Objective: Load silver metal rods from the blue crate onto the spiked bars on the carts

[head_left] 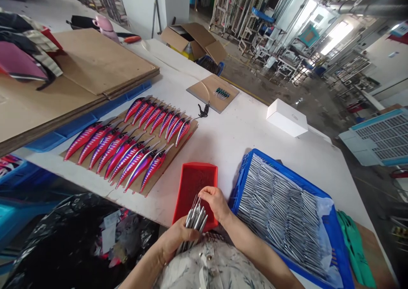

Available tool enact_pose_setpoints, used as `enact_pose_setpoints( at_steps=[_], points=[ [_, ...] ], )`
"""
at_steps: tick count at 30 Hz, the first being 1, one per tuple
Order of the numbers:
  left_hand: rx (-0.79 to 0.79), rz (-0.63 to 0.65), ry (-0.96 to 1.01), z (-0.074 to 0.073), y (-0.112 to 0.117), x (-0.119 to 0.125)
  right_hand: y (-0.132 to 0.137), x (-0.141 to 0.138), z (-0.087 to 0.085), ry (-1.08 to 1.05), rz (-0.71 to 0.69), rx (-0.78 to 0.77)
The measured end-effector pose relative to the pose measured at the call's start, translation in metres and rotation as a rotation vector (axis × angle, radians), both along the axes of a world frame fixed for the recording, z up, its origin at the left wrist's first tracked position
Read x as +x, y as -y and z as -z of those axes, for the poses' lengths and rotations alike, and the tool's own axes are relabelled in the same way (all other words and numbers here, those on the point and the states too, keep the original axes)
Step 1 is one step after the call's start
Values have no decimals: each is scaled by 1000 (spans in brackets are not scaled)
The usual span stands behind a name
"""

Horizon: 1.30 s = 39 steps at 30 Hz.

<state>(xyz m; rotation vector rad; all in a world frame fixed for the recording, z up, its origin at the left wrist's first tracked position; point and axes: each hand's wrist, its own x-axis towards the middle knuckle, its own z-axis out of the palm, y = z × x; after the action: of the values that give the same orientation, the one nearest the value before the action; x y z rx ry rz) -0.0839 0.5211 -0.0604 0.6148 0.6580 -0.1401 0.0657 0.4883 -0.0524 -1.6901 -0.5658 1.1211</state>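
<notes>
While left hand (174, 238) grips them, silver strips (196, 216) point fwd.

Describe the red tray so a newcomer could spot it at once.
Start at the white table. At its near edge, left of the blue crate full of silver pieces, sits the red tray. It is the only red, shallow, open container.

No writing or number can be read. The white box (287, 117) bears a faint mark, too small to tell.
</notes>
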Motion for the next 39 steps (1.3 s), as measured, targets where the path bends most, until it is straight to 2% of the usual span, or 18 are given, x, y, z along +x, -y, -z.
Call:
enact_pose_setpoints(
  at_steps=[2,4,8,10,14,17,21,23,25,28,31,35,37,39],
  points=[
    [-7,-8,14,-2,2,0,-1,10,0,23,16,-2],
    [4,-22,17,-4,4,-1,0,24,-3,103,-31,-40],
    [72,-34,-18,-5,5,-2,8,39,-15,170,-335,-188],
    [86,-20,-27,-4,5,-2,13,34,-16,132,-409,-212],
    [88,-27,-27,-2,5,1,16,10,-7,134,-371,-209],
    [47,-55,-38,-2,5,0,11,5,1,197,-289,-182],
    [-21,-80,-41,-2,6,-4,-2,28,-1,311,-112,-101],
    [-31,-91,-42,-1,6,-5,-8,43,-3,389,-122,-134],
    [-16,-95,-38,2,6,-6,-10,50,-2,432,-206,-181],
    [33,-69,-17,5,5,-4,-5,44,5,276,-323,-144],
    [69,-36,-5,6,3,-2,2,28,12,31,-357,-104],
    [87,-25,-8,1,2,0,6,14,12,-67,-284,-99],
    [52,-38,-11,-3,2,1,4,12,10,-60,-252,-93],
    [23,-53,-8,-5,2,1,0,17,8,-5,-152,-78]
  ],
)
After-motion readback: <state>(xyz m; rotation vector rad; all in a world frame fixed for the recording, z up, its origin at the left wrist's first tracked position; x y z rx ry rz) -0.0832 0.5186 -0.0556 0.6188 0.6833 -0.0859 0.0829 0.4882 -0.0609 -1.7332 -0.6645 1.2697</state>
